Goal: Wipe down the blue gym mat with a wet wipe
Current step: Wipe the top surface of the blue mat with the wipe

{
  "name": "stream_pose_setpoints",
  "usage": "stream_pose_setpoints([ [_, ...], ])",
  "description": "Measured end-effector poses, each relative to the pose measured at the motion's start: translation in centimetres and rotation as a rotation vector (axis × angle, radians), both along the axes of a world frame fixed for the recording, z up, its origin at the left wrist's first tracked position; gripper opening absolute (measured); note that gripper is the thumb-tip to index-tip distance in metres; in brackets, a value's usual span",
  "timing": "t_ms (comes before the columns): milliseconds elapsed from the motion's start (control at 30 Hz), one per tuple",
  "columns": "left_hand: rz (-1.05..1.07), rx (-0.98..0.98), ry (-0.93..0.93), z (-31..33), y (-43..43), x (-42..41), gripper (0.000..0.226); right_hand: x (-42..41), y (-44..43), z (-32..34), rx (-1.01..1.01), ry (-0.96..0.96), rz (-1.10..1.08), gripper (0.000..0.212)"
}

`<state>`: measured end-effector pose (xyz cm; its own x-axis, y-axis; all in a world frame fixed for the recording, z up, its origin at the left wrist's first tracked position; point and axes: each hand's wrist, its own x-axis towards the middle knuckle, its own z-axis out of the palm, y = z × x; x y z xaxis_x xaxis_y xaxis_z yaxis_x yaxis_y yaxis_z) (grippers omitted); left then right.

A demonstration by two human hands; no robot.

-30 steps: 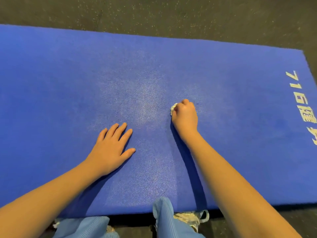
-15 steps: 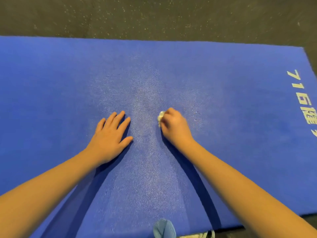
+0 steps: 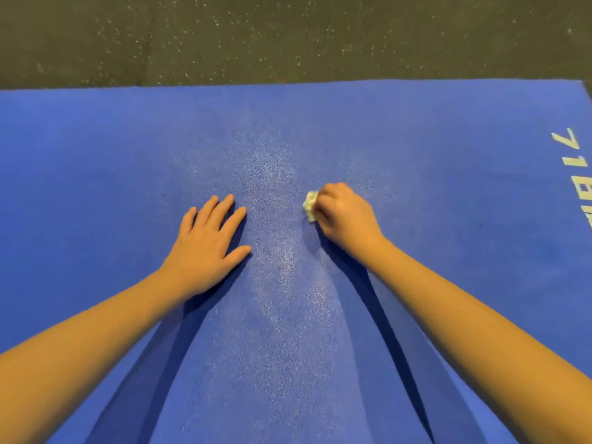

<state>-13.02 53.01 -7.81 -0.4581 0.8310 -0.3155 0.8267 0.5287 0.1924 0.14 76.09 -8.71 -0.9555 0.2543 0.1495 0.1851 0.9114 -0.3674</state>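
The blue gym mat [image 3: 96, 174] fills most of the head view, with a pale, shiny streak running down its middle between my arms. My right hand [image 3: 344, 216] is closed into a fist on a crumpled white wet wipe [image 3: 310, 206], which pokes out at the fist's left side and presses on the mat. My left hand [image 3: 208, 245] lies flat on the mat to the left, palm down, fingers spread, holding nothing.
Dark speckled rubber floor [image 3: 288, 36] lies beyond the mat's far edge. White printed characters [image 3: 576, 174] run along the mat's right end. The mat's right corner sits at the upper right of the frame.
My view has moved forward over the mat, so my knees and the near edge have dropped out of sight. My right hand with the wipe slid left, then back slightly right. My left hand stayed planted.
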Motion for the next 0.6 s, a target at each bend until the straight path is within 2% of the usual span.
stream_pose_setpoints([
  [100,0.003,-0.084,0.011,-0.1,2.0,-1.5,0.095,-2.7,3.3,-0.4,-0.059,-0.033,-0.473,0.019],
  [133,-0.003,-0.093,0.018,-0.3,2.2,-1.8,0.095,-3.6,3.4,-0.6,-0.097,-0.040,-0.557,0.020],
  [167,-0.013,-0.084,0.032,-0.5,2.2,-1.8,0.092,-4.4,3.0,-0.7,-0.119,-0.033,-0.531,0.022],
  [200,-0.033,-0.072,0.049,-0.6,2.1,-1.8,0.087,-4.9,2.1,-0.7,-0.129,-0.019,-0.410,0.020],
  [300,-0.081,-0.019,0.084,-0.8,2.1,-2.4,0.078,-4.5,0.9,-0.6,-0.045,-0.033,0.076,0.007],
  [333,-0.090,-0.007,0.072,-0.7,2.4,-2.9,0.078,-4.7,1.9,-0.4,-0.017,-0.059,0.103,0.010],
  [367,-0.092,0.011,0.057,-0.5,2.9,-3.5,0.080,-5.2,3.1,-0.2,0.004,-0.065,0.029,0.011],
  [467,0.009,0.042,0.050,-0.4,4.9,-5.4,0.087,-7.4,6.0,-0.8,-0.023,-0.019,-0.433,0.013],
  [500,0.040,-0.004,0.040,-0.6,5.5,-5.9,0.087,-8.1,5.9,-1.0,-0.054,0.001,-0.470,0.013],
  [533,0.046,-0.055,0.042,-0.8,6.1,-6.2,0.089,-8.7,5.3,-1.3,-0.056,0.016,-0.396,0.013],
  [600,0.027,-0.082,0.058,-1.2,6.4,-6.4,0.094,-9.0,4.1,-1.9,0.037,0.020,-0.087,0.013],
])
